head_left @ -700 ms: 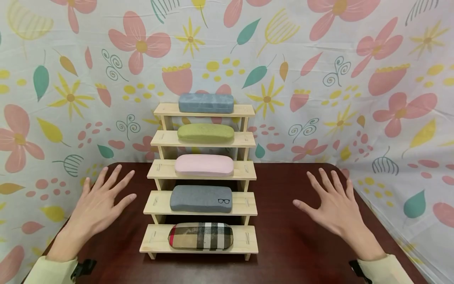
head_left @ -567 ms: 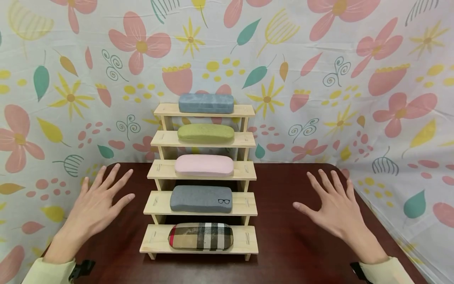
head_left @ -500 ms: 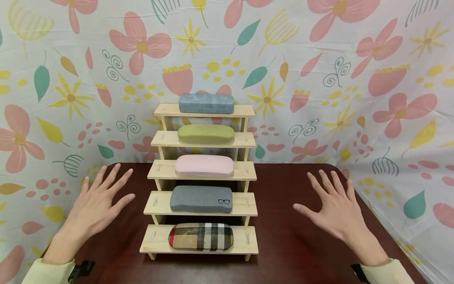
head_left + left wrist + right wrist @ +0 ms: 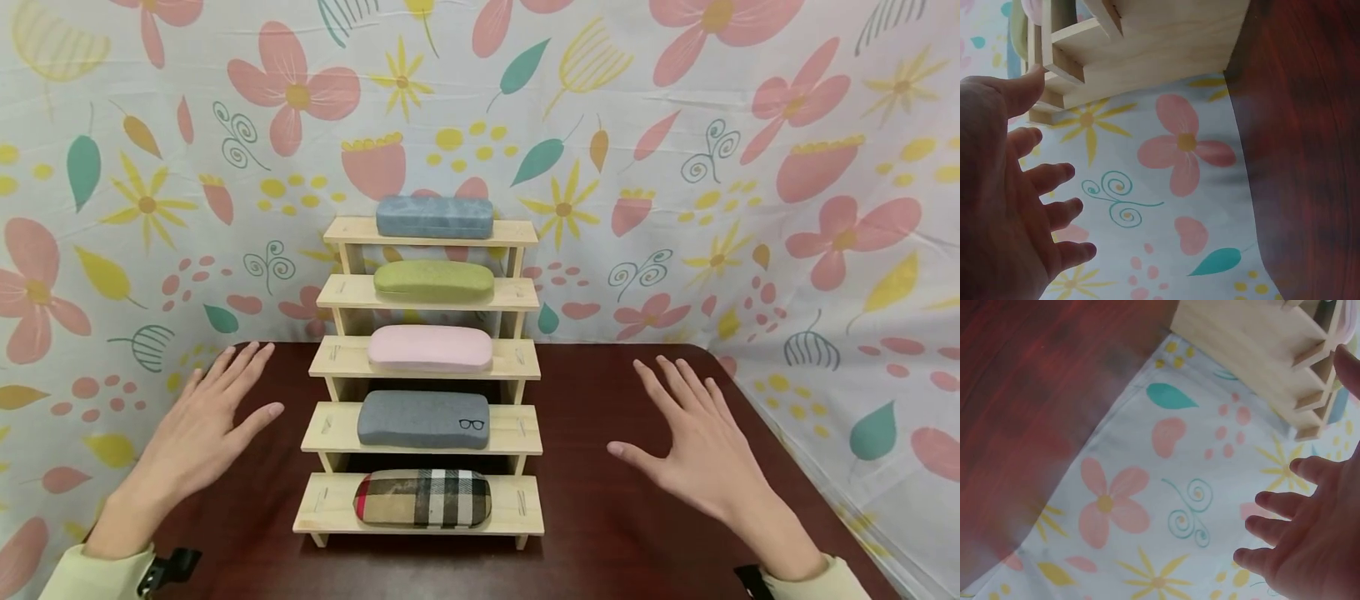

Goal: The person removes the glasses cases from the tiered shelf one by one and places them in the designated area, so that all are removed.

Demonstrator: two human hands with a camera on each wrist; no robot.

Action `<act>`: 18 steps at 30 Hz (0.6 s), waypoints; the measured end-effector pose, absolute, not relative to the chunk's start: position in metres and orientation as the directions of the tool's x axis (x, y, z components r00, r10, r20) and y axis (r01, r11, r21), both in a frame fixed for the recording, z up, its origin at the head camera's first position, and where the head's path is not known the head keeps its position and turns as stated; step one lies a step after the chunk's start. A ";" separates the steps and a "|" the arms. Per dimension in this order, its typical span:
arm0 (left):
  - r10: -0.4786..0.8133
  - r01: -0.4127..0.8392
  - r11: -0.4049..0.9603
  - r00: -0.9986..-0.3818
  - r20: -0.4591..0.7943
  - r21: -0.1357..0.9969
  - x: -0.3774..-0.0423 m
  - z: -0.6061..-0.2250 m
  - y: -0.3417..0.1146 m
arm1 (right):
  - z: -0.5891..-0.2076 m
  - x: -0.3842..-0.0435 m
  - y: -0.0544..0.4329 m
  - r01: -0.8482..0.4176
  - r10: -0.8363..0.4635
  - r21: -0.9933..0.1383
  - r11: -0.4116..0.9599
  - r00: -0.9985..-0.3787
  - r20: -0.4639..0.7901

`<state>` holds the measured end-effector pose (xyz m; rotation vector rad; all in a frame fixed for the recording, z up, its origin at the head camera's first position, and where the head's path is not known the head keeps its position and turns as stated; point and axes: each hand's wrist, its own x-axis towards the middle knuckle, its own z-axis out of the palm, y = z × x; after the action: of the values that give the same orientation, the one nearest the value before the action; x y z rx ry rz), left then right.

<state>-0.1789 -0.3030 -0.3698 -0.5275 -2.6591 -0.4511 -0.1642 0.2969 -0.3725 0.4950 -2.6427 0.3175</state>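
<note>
The left hand (image 4: 198, 433) and the right hand (image 4: 708, 454) hold nothing, fingers nearly straight, above the left and right sides of the tabletop (image 4: 600, 521). Between them, closer to the left one, I see the rack (image 4: 516, 367); its five cases (image 4: 430, 348) lie lengthwise along its steps, parallel to the back edge

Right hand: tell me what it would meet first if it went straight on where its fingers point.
The right hand would probably meet the floral cloth behind the table, passing beside the wooden rack; the depth is hard to judge.
</note>
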 end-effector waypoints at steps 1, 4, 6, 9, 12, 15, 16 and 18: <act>0.292 0.425 0.871 -0.852 0.434 0.247 -0.179 -0.369 -0.303 | -0.371 -0.164 0.295 -0.395 -0.292 -0.146 0.907 -0.841 0.455; 0.288 0.440 0.850 -0.848 0.445 0.289 -0.178 -0.368 -0.302 | -0.369 -0.162 0.291 -0.406 -0.293 -0.162 0.899 -0.834 0.467; 0.283 0.446 0.840 -0.846 0.451 0.309 -0.178 -0.368 -0.302 | -0.369 -0.160 0.289 -0.415 -0.292 -0.179 0.892 -0.831 0.474; 0.276 0.447 0.832 -0.848 0.453 0.329 -0.178 -0.367 -0.301 | -0.368 -0.157 0.284 -0.428 -0.289 -0.220 0.877 -0.833 0.472; 0.266 0.443 0.822 -0.854 0.448 0.356 -0.178 -0.368 -0.300 | -0.366 -0.153 0.278 -0.430 -0.283 -0.267 0.862 -0.847 0.450; 0.254 0.447 0.810 -0.851 0.460 0.380 -0.179 -0.368 -0.298 | -0.366 -0.149 0.272 -0.431 -0.283 -0.297 0.852 -0.856 0.432; 0.249 0.451 0.807 -0.846 0.472 0.382 -0.179 -0.368 -0.297 | -0.366 -0.148 0.270 -0.431 -0.284 -0.300 0.851 -0.858 0.429; 0.243 0.463 0.805 -0.828 0.506 0.371 -0.179 -0.369 -0.295 | -0.366 -0.145 0.266 -0.436 -0.287 -0.306 0.846 -0.857 0.428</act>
<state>-0.1794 -0.2947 -0.3686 -0.5272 -2.5509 -0.6814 -0.1452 0.2665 -0.3663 0.5402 -2.6546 0.5637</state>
